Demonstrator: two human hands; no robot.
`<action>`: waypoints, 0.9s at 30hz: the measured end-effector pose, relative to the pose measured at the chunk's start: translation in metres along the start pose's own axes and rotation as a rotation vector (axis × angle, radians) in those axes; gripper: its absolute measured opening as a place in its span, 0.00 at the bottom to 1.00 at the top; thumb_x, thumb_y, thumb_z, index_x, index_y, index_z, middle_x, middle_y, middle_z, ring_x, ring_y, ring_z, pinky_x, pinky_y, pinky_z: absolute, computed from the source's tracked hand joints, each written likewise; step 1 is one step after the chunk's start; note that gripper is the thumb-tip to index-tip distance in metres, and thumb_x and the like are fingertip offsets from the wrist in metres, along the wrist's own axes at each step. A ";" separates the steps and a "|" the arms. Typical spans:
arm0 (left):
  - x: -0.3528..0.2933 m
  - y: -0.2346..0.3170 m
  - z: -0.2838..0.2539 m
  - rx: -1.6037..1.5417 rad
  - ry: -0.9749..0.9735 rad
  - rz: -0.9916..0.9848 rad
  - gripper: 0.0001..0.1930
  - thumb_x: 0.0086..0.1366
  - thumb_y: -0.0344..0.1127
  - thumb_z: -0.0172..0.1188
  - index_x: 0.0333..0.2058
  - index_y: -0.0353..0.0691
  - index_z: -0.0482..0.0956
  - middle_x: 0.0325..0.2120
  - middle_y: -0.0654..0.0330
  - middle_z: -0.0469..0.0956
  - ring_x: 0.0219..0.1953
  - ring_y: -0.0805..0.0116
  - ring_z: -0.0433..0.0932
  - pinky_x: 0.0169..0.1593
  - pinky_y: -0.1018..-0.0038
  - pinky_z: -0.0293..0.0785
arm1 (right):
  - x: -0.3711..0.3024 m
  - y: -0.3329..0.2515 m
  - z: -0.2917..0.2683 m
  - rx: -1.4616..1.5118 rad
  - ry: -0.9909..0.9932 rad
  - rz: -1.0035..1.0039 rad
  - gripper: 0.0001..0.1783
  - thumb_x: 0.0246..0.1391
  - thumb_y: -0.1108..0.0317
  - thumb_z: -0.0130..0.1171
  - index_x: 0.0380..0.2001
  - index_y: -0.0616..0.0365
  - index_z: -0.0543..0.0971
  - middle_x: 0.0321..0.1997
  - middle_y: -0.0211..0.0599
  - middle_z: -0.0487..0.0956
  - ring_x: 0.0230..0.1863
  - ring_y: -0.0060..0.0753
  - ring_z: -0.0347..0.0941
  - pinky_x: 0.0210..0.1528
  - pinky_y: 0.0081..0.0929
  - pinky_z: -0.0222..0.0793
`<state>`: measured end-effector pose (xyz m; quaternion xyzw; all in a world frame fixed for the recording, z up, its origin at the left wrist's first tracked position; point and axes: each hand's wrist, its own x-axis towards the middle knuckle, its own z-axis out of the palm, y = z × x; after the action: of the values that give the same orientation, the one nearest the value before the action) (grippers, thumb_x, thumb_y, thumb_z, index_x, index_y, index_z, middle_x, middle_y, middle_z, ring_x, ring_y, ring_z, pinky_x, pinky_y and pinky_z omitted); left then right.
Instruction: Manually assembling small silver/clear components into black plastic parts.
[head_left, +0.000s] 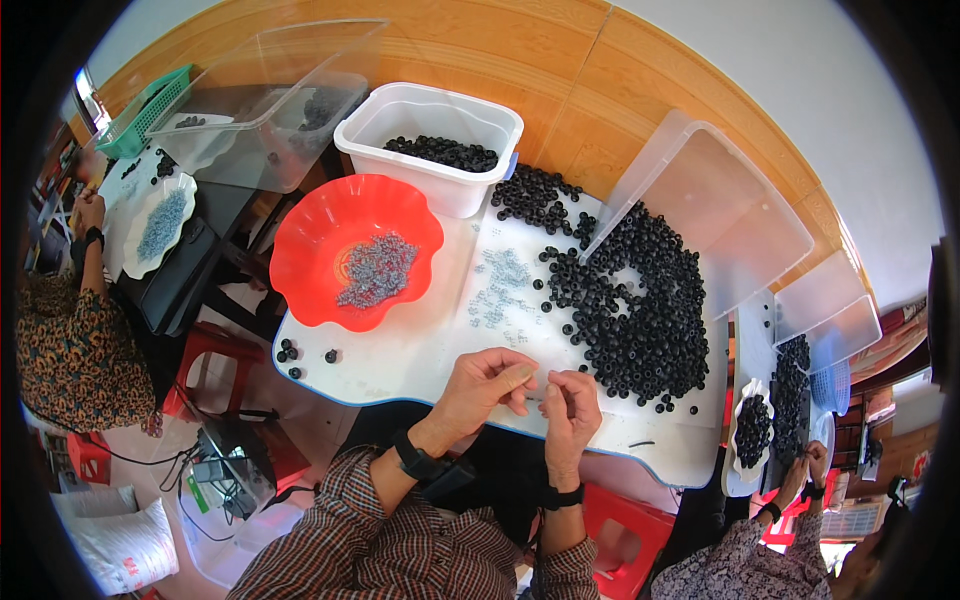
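My left hand (490, 388) and my right hand (571, 408) are close together over the near edge of the white table (420, 358). Thumb and fingers are pinched on both hands, and whatever lies between the fingertips is too small to make out. Just beyond them, small silvery-grey pieces (502, 285) are scattered on the table. A large heap of round black pieces (640, 320), some showing a centre hole, spreads to the right of these. To the left, a red scalloped bowl (300, 245) holds a pile of similar small grey pieces (380, 270).
Behind the bowl stands a white tub (360, 140) with black pieces inside. A clear plastic bin (715, 220) is tipped beside the heap. Co-workers sit at the left (85, 340) and lower right (750, 560). Red stools (625, 535) stand nearby.
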<state>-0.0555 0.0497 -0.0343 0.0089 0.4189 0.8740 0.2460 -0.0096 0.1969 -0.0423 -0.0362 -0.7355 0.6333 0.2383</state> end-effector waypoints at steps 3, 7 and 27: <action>0.000 -0.003 0.007 0.103 0.011 0.030 0.09 0.65 0.28 0.61 0.42 0.31 0.79 0.29 0.59 0.80 0.26 0.78 0.77 0.31 0.79 0.79 | 0.000 -0.001 -0.002 -0.014 -0.017 -0.017 0.09 0.53 0.79 0.58 0.38 0.60 0.81 0.37 0.30 0.73 0.28 0.14 0.66 0.26 0.12 0.58; -0.001 -0.007 0.009 0.190 0.030 0.084 0.10 0.62 0.26 0.63 0.42 0.30 0.79 0.29 0.61 0.80 0.28 0.77 0.78 0.34 0.81 0.78 | -0.001 0.003 -0.006 0.016 -0.073 -0.031 0.08 0.55 0.77 0.60 0.39 0.60 0.81 0.36 0.30 0.74 0.29 0.14 0.66 0.27 0.12 0.58; 0.000 -0.002 0.010 0.227 -0.095 0.063 0.14 0.64 0.23 0.58 0.49 0.31 0.78 0.35 0.57 0.82 0.37 0.74 0.81 0.45 0.78 0.79 | 0.000 0.002 -0.009 0.173 -0.081 0.066 0.02 0.58 0.77 0.59 0.33 0.64 0.77 0.34 0.31 0.72 0.27 0.16 0.67 0.28 0.15 0.65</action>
<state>-0.0524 0.0578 -0.0296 0.0912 0.5024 0.8270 0.2354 -0.0066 0.2059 -0.0438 -0.0140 -0.6855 0.7028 0.1895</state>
